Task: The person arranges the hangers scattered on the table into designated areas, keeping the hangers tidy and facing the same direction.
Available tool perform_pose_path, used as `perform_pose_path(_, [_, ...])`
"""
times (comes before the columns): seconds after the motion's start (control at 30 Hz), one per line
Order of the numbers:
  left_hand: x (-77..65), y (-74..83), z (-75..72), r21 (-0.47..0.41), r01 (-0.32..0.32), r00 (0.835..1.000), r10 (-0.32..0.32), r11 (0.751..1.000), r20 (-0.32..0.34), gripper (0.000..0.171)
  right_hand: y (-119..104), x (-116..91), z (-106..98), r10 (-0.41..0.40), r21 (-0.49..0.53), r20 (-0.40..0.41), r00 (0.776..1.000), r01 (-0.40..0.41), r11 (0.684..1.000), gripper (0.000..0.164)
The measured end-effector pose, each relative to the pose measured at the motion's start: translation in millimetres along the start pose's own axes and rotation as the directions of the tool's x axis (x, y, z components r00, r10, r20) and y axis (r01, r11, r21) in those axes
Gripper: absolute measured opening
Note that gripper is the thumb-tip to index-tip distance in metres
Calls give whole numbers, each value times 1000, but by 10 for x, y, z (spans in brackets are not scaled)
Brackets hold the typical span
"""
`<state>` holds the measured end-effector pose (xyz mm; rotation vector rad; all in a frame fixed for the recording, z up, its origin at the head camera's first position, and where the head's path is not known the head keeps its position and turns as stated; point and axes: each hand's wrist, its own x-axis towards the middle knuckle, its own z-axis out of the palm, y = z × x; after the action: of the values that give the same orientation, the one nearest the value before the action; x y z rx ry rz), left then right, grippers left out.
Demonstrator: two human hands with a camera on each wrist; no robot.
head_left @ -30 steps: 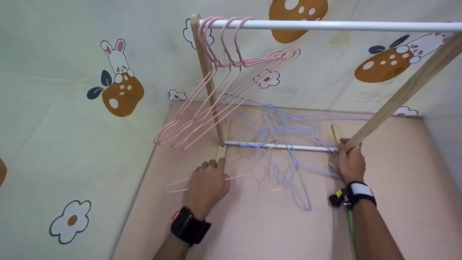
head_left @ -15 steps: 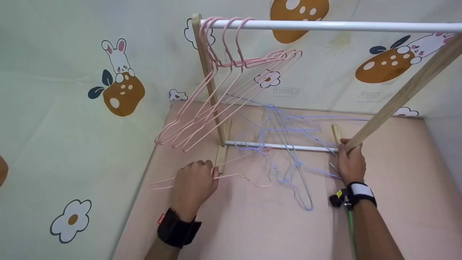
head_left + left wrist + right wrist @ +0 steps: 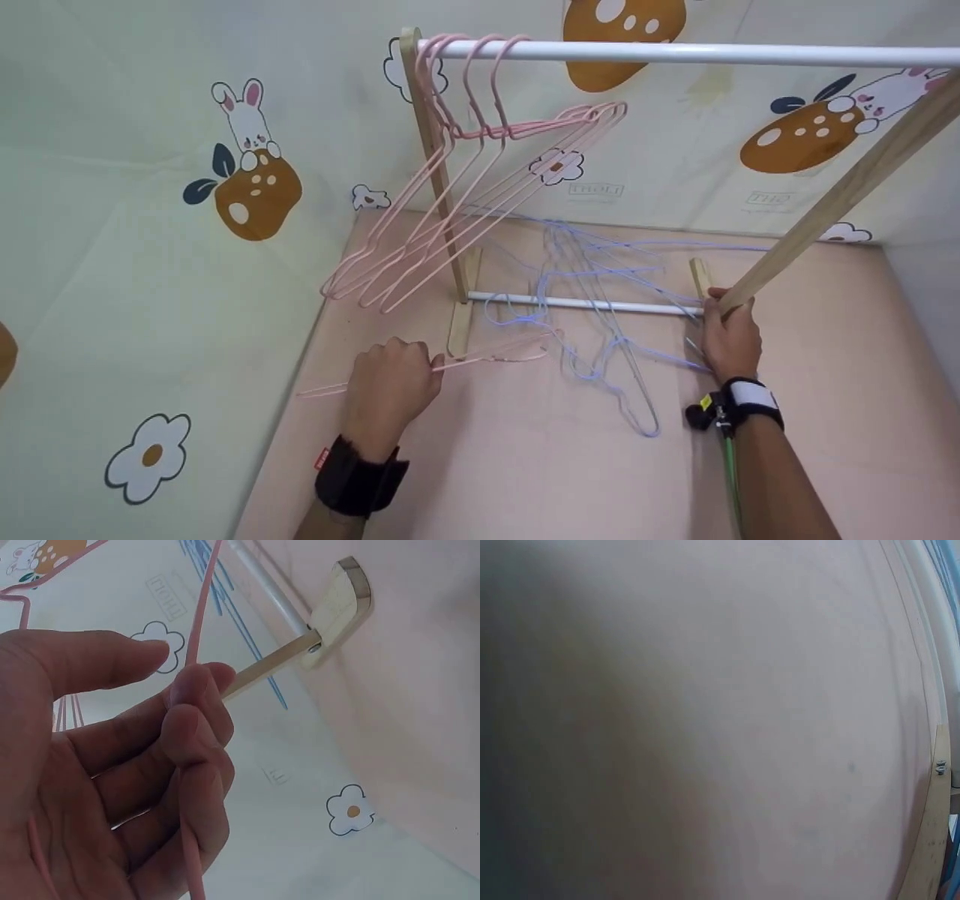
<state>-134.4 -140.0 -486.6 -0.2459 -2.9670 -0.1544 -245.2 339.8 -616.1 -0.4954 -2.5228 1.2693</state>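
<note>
My left hand [image 3: 394, 394] holds a pink wire hanger [image 3: 465, 364] low over the floor, left of the rack's front foot. Up close in the left wrist view, its fingers curl round the pink wire [image 3: 201, 611], while the thumb stands apart from it. My right hand [image 3: 731, 345] grips the base of the clothes rack's right wooden post [image 3: 840, 195], where the post meets the foot. In the right wrist view the hand is only a dark blur at the left. Several pink hangers [image 3: 547, 127] hang at the left end of the white top rail [image 3: 712, 53].
Several blue wire hangers [image 3: 660, 352] lie tangled on the pink floor [image 3: 570, 487], around the rack's lower white bar [image 3: 652, 308]. The left post [image 3: 427, 135] stands on a wooden foot [image 3: 460, 330]. A wall [image 3: 750, 195] with rabbit prints rises behind the rack.
My left hand has drawn left and away from the rack's foot, taking the pink hanger with it; the hanger has turned and looks narrower. My right hand stays on the post.
</note>
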Motion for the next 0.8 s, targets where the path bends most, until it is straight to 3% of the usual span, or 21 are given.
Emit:
perform_pose_path(0.67, [-112, -97, -292, -45, 41, 998, -39, 998, 46, 23, 6, 1, 2, -9, 2, 3, 1000, 9, 1000, 44])
perform_pose_path(0.8, [-125, -105, -337, -77, 73, 995, -68, 994, 69, 23, -2, -4, -5, 0, 5, 10, 1000, 0, 1000, 44])
